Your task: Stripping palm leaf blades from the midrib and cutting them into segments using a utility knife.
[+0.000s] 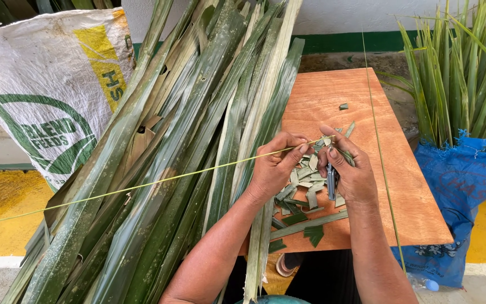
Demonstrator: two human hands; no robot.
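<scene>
Fingers of the left hand (274,169) pinch a thin leaf rib (142,186) over the board's (333,95) near-left edge, right hand (351,171) gripping a small blade (331,181) beside it; risk: blade slipping into the fingertips, or rib snapping under tension.

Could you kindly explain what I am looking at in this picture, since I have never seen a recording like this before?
There is no machine here: a camera worn on a person's head looks down at their own two bare hands. The left hand pinches a thin pale leaf rib that runs off to the left. The right hand grips a small blade at the rib's end. Below them lies a wooden board scattered with short green leaf cuttings. Long palm leaves lean across its left side. A printed sack and a blue bag of leaves stand nearby.
</scene>
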